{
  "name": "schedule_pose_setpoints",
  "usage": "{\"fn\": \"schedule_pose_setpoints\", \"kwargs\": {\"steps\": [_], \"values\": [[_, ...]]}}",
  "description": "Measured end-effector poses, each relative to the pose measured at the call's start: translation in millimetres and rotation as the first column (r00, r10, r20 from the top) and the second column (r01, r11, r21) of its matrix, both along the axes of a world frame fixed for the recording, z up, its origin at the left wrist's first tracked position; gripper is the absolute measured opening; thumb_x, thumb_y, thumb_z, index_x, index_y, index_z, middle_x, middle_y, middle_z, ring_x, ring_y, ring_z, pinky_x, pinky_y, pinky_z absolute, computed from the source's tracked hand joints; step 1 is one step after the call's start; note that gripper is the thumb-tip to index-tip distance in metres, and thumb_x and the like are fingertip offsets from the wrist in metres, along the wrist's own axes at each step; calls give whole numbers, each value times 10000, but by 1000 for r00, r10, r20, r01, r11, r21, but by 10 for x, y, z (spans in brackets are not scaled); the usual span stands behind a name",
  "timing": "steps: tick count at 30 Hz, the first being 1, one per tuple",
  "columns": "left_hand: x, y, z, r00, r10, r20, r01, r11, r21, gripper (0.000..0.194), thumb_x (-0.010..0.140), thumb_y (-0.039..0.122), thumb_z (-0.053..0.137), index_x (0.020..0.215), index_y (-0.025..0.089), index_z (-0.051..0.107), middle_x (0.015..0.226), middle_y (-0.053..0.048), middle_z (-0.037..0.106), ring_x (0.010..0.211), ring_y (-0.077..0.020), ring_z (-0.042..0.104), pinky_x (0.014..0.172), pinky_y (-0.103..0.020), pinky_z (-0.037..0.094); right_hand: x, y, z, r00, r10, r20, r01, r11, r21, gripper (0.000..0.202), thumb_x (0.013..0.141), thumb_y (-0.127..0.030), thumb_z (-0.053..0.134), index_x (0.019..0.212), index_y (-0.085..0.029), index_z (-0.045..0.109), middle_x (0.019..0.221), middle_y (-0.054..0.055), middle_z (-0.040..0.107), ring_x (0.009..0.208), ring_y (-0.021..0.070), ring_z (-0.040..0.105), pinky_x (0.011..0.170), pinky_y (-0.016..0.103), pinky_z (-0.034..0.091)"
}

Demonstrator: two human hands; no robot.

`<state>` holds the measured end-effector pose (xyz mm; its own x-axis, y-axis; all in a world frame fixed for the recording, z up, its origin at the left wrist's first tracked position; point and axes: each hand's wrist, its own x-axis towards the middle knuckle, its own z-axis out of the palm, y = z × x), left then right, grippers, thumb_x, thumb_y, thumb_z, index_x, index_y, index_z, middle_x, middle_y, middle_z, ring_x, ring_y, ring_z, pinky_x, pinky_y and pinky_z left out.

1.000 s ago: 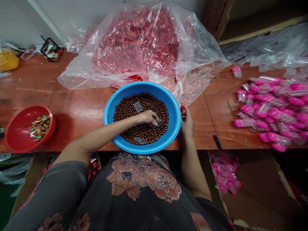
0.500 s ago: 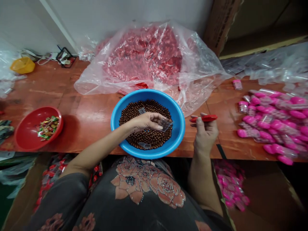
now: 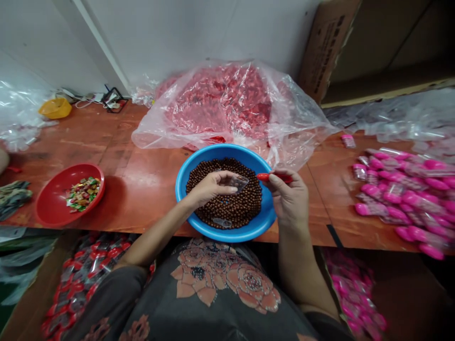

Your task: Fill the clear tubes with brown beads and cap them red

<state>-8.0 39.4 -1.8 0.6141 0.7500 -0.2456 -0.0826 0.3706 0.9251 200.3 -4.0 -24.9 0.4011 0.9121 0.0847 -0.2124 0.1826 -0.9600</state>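
Note:
My left hand is closed on a small clear plastic container, held above the brown beads in a blue basin. My right hand pinches a red plastic cap at the basin's right rim; part of the cap is hidden by the fingers. The container and the cap are apart. Another clear plastic piece lies on the beads near the basin's front.
Behind the basin lies a clear bag of red pieces. A red bowl with small wrapped pieces stands left. Pink-capped containers are heaped right. Boxes below the table edge hold red-capped containers and pink ones.
My right hand has moved left to the basin's rim and turned the red cap toward my left hand. The view has shifted, so the table sits lower and further right.

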Motion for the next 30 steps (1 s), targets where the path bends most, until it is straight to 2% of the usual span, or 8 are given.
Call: {"fn": "schedule_pose_setpoints", "kwargs": {"steps": [7, 12, 14, 18, 21, 24, 27, 30], "values": [[-32, -134, -22, 997, 79, -16, -79, 997, -6, 435, 700, 204, 800, 1120, 154, 698, 1104, -79, 708, 980, -165, 645, 924, -368, 510, -238, 8, 51, 995, 75, -73, -80, 995, -65, 218, 708, -300, 810, 869, -236, 678, 800, -45, 691, 727, 118, 703, 719, 273, 603], [-32, -200, -33, 991, 132, -10, -130, 986, 106, 377, 731, 194, 778, 1099, 144, 717, 1114, -79, 729, 1033, -165, 656, 1052, -386, 441, -299, -71, 107, 957, 137, 257, -117, 989, -91, 160, 775, -375, 770, 846, -233, 752, 797, -10, 700, 691, 122, 648, 641, 260, 576], [-36, -212, -40, 989, 148, -14, -145, 982, 120, 376, 737, 189, 770, 1107, 146, 719, 1134, -83, 727, 1042, -170, 655, 1053, -389, 444, -295, -73, 103, 941, 148, 305, -124, 988, -96, 185, 815, -403, 733, 891, -237, 765, 783, -6, 696, 641, 112, 619, 591, 249, 558], [-63, -217, -69, 987, 162, 24, -162, 987, 12, 417, 732, 216, 780, 1138, 150, 709, 1159, -96, 709, 979, -180, 664, 913, -377, 534, -234, -9, 68, 984, 176, -6, -175, 976, -127, 285, 847, -467, 690, 1066, -289, 726, 894, -21, 732, 672, 87, 658, 668, 230, 587], [-95, -213, -97, 983, 154, 104, -136, 978, -161, 449, 718, 242, 806, 1144, 152, 695, 1091, -96, 717, 911, -183, 688, 840, -362, 562, -172, 30, 57, 926, 296, -234, -336, 929, -154, 369, 767, -390, 781, 1116, -306, 696, 1095, -11, 735, 806, 93, 703, 778, 224, 602], [-117, -213, -115, 965, 181, 190, -133, 962, -239, 437, 688, 212, 833, 1100, 157, 698, 1078, -87, 717, 933, -199, 701, 827, -347, 572, -144, 24, 56, 905, 339, -257, -386, 908, -165, 429, 760, -341, 789, 1170, -324, 663, 1061, -10, 739, 784, 94, 706, 723, 206, 608], [-133, -209, -115, 951, 226, 213, -176, 957, -230, 423, 667, 154, 833, 1070, 159, 705, 1126, -83, 711, 957, -195, 698, 840, -329, 574, -151, 10, 46, 923, 325, -205, -357, 922, -148, 316, 834, -382, 717, 1143, -334, 667, 952, -27, 719, 634, 62, 654, 551, 169, 565], [-156, -194, -96, 947, 237, 215, -174, 946, -275, 396, 725, 172, 785, 1111, 150, 695, 1146, -106, 713, 968, -206, 703, 871, -350, 571, -158, 11, 29, 935, 321, -152, -338, 936, -99, 253, 819, -328, 738, 1067, -325, 686, 1041, -32, 698, 780, 71, 693, 678, 175, 592]]}}
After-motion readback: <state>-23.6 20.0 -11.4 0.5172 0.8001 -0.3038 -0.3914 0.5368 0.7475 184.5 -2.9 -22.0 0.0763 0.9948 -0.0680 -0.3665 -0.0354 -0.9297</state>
